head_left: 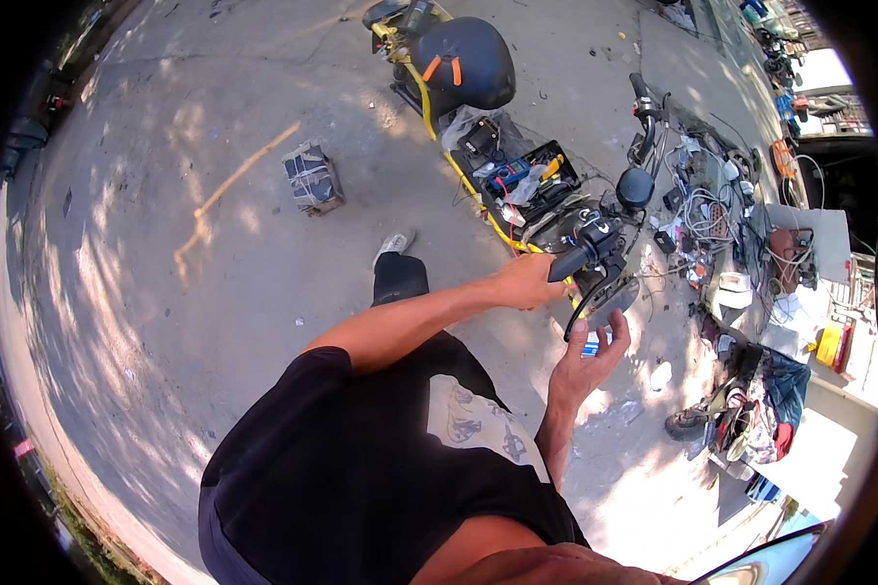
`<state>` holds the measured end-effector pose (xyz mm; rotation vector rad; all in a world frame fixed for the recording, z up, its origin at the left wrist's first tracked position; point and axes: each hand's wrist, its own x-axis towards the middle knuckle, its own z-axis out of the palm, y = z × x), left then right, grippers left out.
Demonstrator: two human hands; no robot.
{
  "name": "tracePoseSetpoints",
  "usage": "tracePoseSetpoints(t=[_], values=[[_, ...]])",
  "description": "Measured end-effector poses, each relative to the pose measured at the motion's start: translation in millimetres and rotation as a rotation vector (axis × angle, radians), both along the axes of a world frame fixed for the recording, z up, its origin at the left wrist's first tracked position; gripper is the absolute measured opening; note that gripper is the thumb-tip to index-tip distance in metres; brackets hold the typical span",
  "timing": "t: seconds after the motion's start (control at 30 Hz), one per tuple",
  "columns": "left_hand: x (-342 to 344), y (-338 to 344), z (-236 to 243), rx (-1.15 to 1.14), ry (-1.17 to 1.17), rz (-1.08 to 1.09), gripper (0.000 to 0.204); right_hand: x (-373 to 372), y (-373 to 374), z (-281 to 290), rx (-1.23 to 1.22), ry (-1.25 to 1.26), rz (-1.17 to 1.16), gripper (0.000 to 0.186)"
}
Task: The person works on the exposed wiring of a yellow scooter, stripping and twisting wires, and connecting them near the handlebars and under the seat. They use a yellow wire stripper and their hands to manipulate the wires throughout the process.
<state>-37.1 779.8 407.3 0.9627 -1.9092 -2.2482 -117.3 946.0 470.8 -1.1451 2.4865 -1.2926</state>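
My left hand [529, 281] is closed at the end of the black handlebar grip [570, 263] of a yellow-framed electric scooter [502, 232]. Just nearer to me, my right hand [589, 369] is raised below the grip, thumb and fingers apart and slightly curled. A small blue-and-white thing [596, 343] shows between its thumb and fingers; I cannot tell whether the hand touches it or it lies behind. A black lever or cable [570, 325] curves down by the thumb. Beyond the grip are a round black mirror [635, 188] and the other handlebar end [639, 90].
An open black tool case [548, 180] with tools and a blue meter rests on the scooter, before its black seat [466, 63]. A strapped block [312, 178] lies on the ground at left. Coiled cables and parts [707, 214] are strewn at right, with a heaped pile [751, 409] nearer.
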Motion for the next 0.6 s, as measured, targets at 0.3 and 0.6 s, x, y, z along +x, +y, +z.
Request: tracePoseSetpoints(t=[0.3, 0.6], values=[[6.6, -22.2, -6.4, -0.222, 0.047, -0.303, 0.065, -9.4, -38.8, -64.0, -0.353, -1.352, -0.183, 0.04], [12.3, -22.6, -11.1, -0.188, 0.121, -0.228, 0.06, 29.4, -86.2, -80.1, -0.45, -1.082, -0.426, 0.056]])
